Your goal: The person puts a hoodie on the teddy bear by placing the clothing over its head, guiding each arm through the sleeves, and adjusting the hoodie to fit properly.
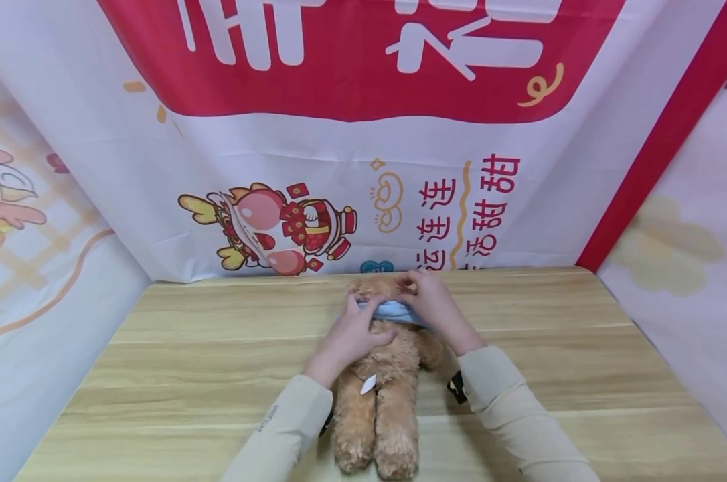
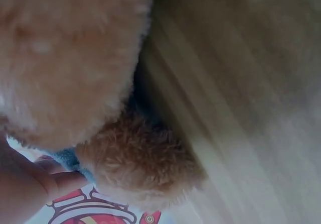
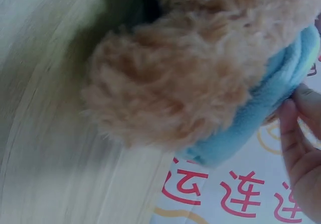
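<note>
Red characters on the backdrop (image 1: 333, 144) read 运连连 and 活甜甜; the right wrist view repeats 运连连. Large white characters on its red panel (image 1: 345, 87) are cut off. Lettering on the left sleeve (image 1: 288, 425) is too small to read.

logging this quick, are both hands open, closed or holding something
Left hand: on the blue scarf; grip cannot be told.
Right hand: pinching the blue scarf.

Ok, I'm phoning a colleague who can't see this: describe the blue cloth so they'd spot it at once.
On the wood-grain table, find the brown plush toy lying with its legs toward the camera. Near its far end, between the left hand and right hand, is the blue cloth, its light blue standing out against shaggy brown fur.
</note>
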The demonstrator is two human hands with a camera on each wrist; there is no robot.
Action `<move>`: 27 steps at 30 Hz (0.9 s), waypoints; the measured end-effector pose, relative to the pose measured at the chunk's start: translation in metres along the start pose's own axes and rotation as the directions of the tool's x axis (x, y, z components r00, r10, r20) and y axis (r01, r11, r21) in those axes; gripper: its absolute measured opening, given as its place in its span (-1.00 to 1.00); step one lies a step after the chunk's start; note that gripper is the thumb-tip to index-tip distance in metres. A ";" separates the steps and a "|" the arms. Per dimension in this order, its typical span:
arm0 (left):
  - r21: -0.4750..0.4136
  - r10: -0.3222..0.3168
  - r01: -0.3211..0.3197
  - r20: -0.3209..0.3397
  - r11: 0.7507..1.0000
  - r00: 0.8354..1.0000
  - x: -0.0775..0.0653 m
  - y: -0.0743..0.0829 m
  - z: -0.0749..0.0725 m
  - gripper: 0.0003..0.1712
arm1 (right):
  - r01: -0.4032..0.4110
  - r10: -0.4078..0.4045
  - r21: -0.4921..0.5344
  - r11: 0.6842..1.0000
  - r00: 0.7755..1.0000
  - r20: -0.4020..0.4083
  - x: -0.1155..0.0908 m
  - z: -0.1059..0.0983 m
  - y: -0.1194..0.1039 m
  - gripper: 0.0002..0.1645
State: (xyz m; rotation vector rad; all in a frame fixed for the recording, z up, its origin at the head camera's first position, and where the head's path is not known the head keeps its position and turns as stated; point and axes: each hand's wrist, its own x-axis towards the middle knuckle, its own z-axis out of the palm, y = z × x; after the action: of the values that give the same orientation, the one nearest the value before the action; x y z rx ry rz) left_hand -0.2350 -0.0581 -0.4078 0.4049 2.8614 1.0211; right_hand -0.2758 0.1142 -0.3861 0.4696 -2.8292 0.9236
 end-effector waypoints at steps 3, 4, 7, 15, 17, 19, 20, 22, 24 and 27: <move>-0.004 0.010 -0.010 -0.016 1.000 1.000 -0.001 0.001 0.001 -0.31 | -0.071 0.070 0.030 0.997 0.997 0.045 0.001 -0.001 0.000 -0.70; -0.003 0.021 -0.021 -0.027 1.000 0.999 -0.001 0.001 0.002 -0.35 | -0.087 0.084 0.045 0.995 0.995 0.056 0.001 -0.002 0.000 -0.71; 0.056 0.108 -0.103 -0.099 0.993 0.989 -0.004 0.002 0.005 -0.51 | -0.096 0.091 0.089 0.991 0.994 0.063 0.002 0.000 0.002 -0.80; 0.316 0.358 -0.277 -0.233 0.907 0.904 -0.009 0.002 0.016 -0.78 | 0.012 -0.024 -0.091 0.996 0.991 -0.134 0.000 0.013 0.002 -0.92; 0.377 0.386 -0.284 -0.228 0.882 0.894 -0.009 0.003 0.017 -0.79 | 0.002 -0.016 -0.081 0.997 0.986 -0.168 0.001 0.015 0.003 -0.91; 0.446 0.433 -0.301 -0.232 0.843 0.871 -0.009 0.004 0.018 -0.82 | -0.006 -0.003 -0.046 0.999 0.981 -0.193 0.002 0.016 0.004 -0.89; 0.481 0.463 -0.309 -0.243 0.821 0.852 -0.009 0.004 0.019 -0.84 | -0.013 0.007 -0.031 0.999 0.979 -0.201 0.003 0.017 0.005 -0.88; 0.528 0.502 -0.316 -0.255 0.788 0.826 -0.009 0.004 0.021 -0.85 | -0.022 0.022 0.001 1.000 0.976 -0.216 0.005 0.017 0.007 -0.87; 0.555 0.532 -0.323 -0.265 0.766 0.804 -0.009 0.004 0.023 -0.85 | -0.037 0.041 0.024 0.999 0.975 -0.219 0.007 0.018 0.008 -0.87; 0.563 0.548 -0.328 -0.279 0.758 0.788 -0.010 0.003 0.024 -0.83 | -0.070 0.082 0.066 0.995 0.975 -0.208 0.010 0.018 0.008 -0.85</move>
State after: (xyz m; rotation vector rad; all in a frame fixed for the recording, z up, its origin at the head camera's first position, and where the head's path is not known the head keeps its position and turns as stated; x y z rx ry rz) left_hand -0.2208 -0.0438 -0.4242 1.0888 3.5272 0.4159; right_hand -0.2886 0.1069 -0.4029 0.2538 -2.6505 1.0074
